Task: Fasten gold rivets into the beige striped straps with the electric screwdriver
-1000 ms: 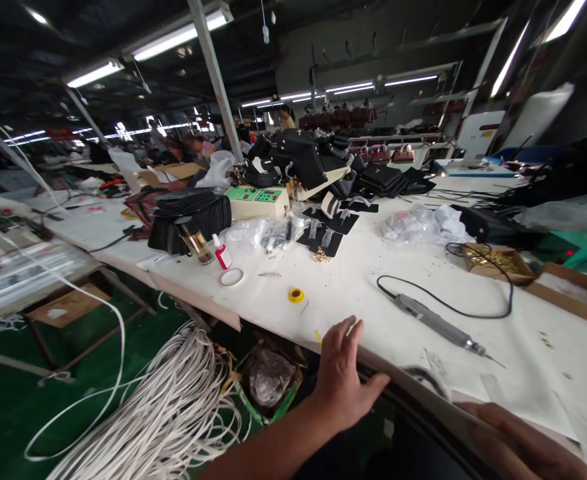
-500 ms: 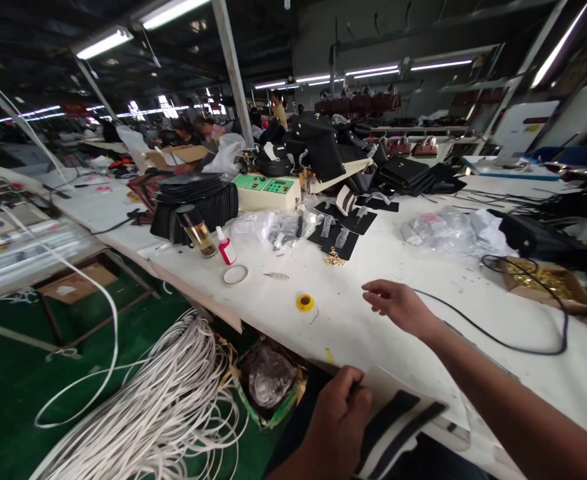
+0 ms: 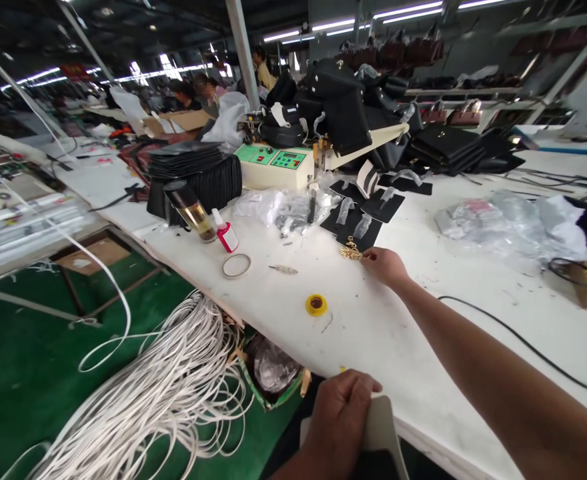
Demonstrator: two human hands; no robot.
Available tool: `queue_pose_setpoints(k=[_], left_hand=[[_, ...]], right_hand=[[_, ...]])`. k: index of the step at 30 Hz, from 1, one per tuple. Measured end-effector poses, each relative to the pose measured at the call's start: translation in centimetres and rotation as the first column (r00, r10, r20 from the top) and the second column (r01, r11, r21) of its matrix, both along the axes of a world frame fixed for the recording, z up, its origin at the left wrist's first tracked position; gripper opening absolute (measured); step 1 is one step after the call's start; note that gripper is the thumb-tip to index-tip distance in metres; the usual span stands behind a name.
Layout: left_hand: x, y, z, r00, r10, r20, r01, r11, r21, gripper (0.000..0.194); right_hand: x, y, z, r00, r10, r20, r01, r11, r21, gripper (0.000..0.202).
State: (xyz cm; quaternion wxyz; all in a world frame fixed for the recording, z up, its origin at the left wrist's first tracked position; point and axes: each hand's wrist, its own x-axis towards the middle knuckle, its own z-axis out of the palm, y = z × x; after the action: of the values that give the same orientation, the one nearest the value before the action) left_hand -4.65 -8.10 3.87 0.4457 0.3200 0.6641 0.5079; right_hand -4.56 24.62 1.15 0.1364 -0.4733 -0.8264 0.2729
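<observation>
Near the table's front edge my left hand is closed on a pale leather panel with a black part low down; its lower end runs out of view. My right hand reaches out over the white table, its fingertips drawn together at the right side of a small heap of gold metal fittings. Whether a fitting is between those fingers is hidden. Just behind the heap lie black leather pieces with clear plastic-wrapped bits on them, and a striped panel stands among them.
On the table are a yellow tape roll, a pointed tool, a ring, a red-and-white bottle and a control box. Black bags pile up behind. White cords and a bin are below.
My right hand has moved forward to the gold fittings, its fingers closing together. My left hand keeps the panel, now turned so its stripes no longer show. The view has shifted right.
</observation>
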Motion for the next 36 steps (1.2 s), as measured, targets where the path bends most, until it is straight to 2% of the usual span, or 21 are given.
queue_pose_setpoints(k=[3, 5, 7, 9, 10, 12, 15, 17, 20, 22, 27, 30, 32, 33, 34, 36], left_hand=[[0.0, -0.2, 0.0, 1.0, 0.018, 0.013, -0.018, 1.0, 0.012, 0.038], [-0.1, -0.5, 0.0, 0.999, 0.033, 0.039, -0.034, 0.999, 0.01, 0.037], [-0.5, -0.8, -0.1, 0.996, 0.071, 0.046, -0.072, 0.997, 0.006, 0.04], [-1.2, -1.2, -0.2, 0.99, 0.136, 0.033, -0.137, 0.99, 0.016, 0.046], [-1.5, -1.3, -0.2, 0.985, 0.172, 0.025, -0.172, 0.985, 0.024, 0.048], [-2.3, -1.5, -0.1, 0.974, 0.224, 0.017, -0.225, 0.974, 0.039, 0.054], [-3.3, -1.7, 0.4, 0.978, 0.194, 0.069, -0.198, 0.979, 0.042, 0.057], [-3.9, -1.9, 0.9, 0.981, 0.15, 0.121, -0.161, 0.984, 0.081, 0.05], [-4.7, -2.4, 1.5, 0.973, 0.153, 0.17, -0.179, 0.973, 0.148, 0.04], [-5.1, -2.9, 1.6, 0.964, 0.181, 0.194, -0.211, 0.966, 0.147, 0.038], [-5.8, -4.0, 1.1, 0.934, 0.206, 0.291, -0.236, 0.969, 0.072, 0.04], [-6.2, -4.5, 0.5, 0.919, 0.222, 0.326, -0.252, 0.966, 0.052, 0.042], [-6.4, -4.7, 0.0, 0.919, 0.258, 0.298, -0.279, 0.96, 0.028, 0.043], [-6.4, -4.8, -0.2, 0.919, 0.276, 0.283, -0.292, 0.956, 0.017, 0.044], [-6.5, -4.9, -0.4, 0.918, 0.287, 0.272, -0.301, 0.954, 0.01, 0.045], [-6.5, -5.0, -0.6, 0.92, 0.293, 0.26, -0.308, 0.951, 0.019, 0.046]], right_hand=[[0.6, -0.4, 0.5, 1.0, -0.009, -0.01, 0.009, 1.0, 0.004, 0.024], [1.5, -1.6, 1.2, 1.0, 0.001, -0.026, -0.001, 1.0, -0.002, 0.025], [2.8, -4.0, 2.2, 0.996, 0.058, -0.071, -0.061, 0.997, -0.042, 0.026], [4.3, -7.4, 3.5, 0.967, 0.179, -0.18, -0.2, 0.974, -0.106, 0.03], [5.0, -9.3, 4.2, 0.931, 0.262, -0.253, -0.3, 0.946, -0.123, 0.031], [6.3, -13.2, 5.7, 0.838, 0.444, -0.316, -0.488, 0.87, -0.07, 0.026], [7.1, -17.5, 7.6, 0.667, 0.705, -0.24, -0.717, 0.695, 0.051, 0.016], [7.0, -18.9, 8.1, 0.594, 0.783, -0.182, -0.775, 0.618, 0.13, 0.015], [6.1, -19.5, 8.0, 0.56, 0.819, -0.128, -0.787, 0.574, 0.229, 0.014], [5.4, -19.7, 7.8, 0.546, 0.831, -0.109, -0.792, 0.554, 0.257, 0.016], [4.2, -20.4, 8.5, 0.534, 0.838, -0.113, -0.817, 0.546, 0.187, 0.018], [3.7, -20.3, 9.4, 0.49, 0.864, -0.114, -0.863, 0.499, 0.072, 0.029], [2.7, -19.4, 9.6, 0.492, 0.853, -0.172, -0.868, 0.497, -0.017, 0.036], [1.8, -18.7, 9.6, 0.525, 0.826, -0.207, -0.849, 0.527, -0.048, 0.036], [0.6, -17.9, 9.4, 0.578, 0.783, -0.23, -0.811, 0.583, -0.055, 0.034], [-2.6, -16.0, 8.4, 0.713, 0.665, -0.222, -0.683, 0.73, -0.004, 0.027]])
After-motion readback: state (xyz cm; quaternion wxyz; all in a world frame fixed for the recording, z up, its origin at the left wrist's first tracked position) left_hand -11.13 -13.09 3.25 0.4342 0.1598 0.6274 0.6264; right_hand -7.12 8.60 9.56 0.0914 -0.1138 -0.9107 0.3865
